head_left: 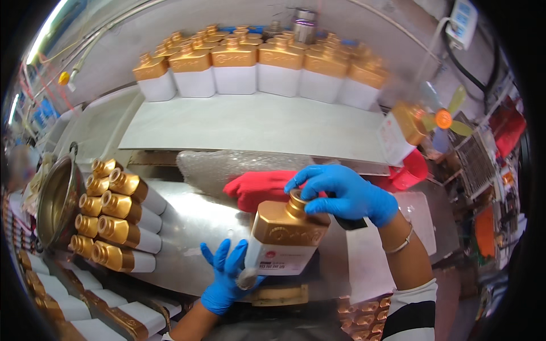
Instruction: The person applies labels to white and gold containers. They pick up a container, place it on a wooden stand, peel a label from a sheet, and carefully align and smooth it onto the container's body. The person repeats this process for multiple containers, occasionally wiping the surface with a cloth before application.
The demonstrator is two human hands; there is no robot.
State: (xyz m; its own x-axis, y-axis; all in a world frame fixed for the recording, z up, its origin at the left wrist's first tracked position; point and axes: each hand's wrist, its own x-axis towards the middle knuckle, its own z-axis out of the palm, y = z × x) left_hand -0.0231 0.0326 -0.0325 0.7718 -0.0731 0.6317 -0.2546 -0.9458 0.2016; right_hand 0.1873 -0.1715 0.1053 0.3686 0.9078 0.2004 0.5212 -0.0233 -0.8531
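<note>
A ceramic-looking bottle [282, 244], gold on its upper part and white below with red and dark print, stands slightly tilted before me. My right hand [347, 196], in a blue glove, grips its gold neck from above. A small dark thing [351, 221] shows under that palm; its kind is unclear. At the bottle's lower left is my left hand [226, 278], also gloved in blue, fingers spread. A grey, roundish pad [247, 278] sits at its thumb, and whether it is worn or held is hidden. Behind the bottle lies a red cloth or glove [259, 187].
Several like bottles [233, 65] stand in rows on a pale board [250, 122] at the back. More lie stacked [122, 216] at left beside a metal basin [60, 199]. A single bottle [401, 133], a small fan [443, 118] and a red cup [409, 170] are at right.
</note>
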